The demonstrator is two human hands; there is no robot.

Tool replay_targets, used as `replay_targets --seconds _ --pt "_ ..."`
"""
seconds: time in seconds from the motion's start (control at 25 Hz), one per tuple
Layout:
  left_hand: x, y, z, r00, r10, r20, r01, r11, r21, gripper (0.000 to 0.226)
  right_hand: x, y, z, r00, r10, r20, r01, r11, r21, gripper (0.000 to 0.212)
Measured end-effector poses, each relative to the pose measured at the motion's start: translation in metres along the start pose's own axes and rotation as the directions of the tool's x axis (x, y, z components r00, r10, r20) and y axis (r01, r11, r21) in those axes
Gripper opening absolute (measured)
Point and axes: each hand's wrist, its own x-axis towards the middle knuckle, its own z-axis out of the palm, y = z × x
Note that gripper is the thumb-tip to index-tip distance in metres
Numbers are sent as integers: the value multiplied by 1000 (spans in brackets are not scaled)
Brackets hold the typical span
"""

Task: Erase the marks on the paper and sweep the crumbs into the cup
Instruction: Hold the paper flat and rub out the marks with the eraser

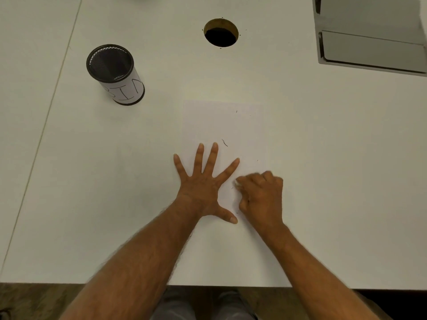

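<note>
A white sheet of paper (pixel 223 122) lies on the white table in front of me. My left hand (pixel 203 183) presses flat on its lower part with the fingers spread. My right hand (pixel 262 195) is curled tight at the sheet's lower right, and a small pale eraser tip (pixel 237 184) peeks out from its fingers. A dark curled crumb (pixel 224 142) lies just beyond my left fingertips, and tiny specks dot the sheet. The black mesh cup (pixel 115 75), wrapped in a white label reading "BIN", stands upright at the far left, well apart from the paper.
A round cable hole (pixel 221 32) opens in the table beyond the paper. A grey flat device (pixel 369 42) sits at the far right corner. A seam (pixel 46 112) runs down the left side. The table's front edge (pixel 69 284) is close to my body.
</note>
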Motion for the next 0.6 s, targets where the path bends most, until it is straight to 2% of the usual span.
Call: replay_targets --seconds 0.16,0.4,0.6 --pt "0 0 0 1000 -8 12 8 1000 5 143 -43 -1 -3 995 -96 29 96 995 3 23" --pt "-1 1 -4 999 2 36 -2 1000 -3 143 22 10 0 999 43 -27 -44 998 -36 26" --pt "0 2 -3 999 -12 49 13 1000 -19 145 -36 8 -3 999 -38 0 38 999 0 31"
